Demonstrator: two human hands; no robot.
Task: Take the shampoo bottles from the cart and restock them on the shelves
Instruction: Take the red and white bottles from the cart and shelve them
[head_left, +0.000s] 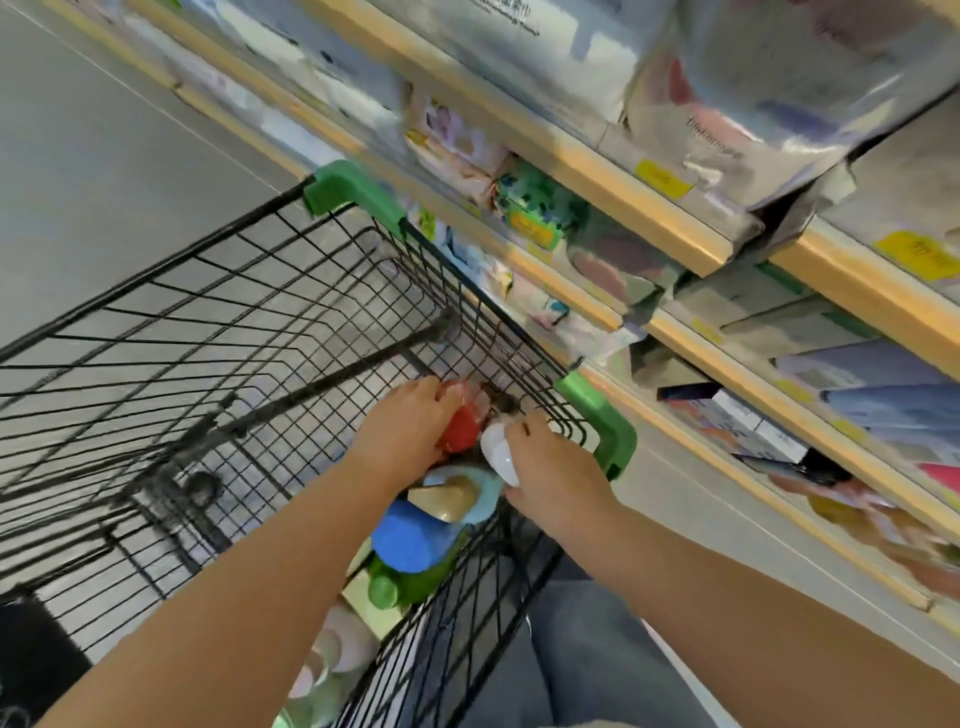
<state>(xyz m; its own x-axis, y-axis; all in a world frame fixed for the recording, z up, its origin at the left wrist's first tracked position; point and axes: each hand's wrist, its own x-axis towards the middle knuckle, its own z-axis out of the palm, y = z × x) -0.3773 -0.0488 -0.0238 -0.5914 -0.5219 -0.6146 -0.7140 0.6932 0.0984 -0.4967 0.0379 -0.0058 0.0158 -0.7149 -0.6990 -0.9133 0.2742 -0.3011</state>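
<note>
**A shop aisle with stocked shelving and grey floor**

The floor (93, 171) is smooth and grey, with a thin pale line running across it diagonally at the upper left. Along the right side stands the shelving (670, 218), with several levels one under another; each level has a pale wooden-coloured front edge. Small yellow price tags (664, 179) are fixed on these edges. On the shelves lie soft plastic-wrapped packs (753, 78) in white and pastel colours (the print is too blurred to read), and lower at the right some flat boxes (878, 364) in blue and lilac. The light is even and bright, without strong shadows.
</note>
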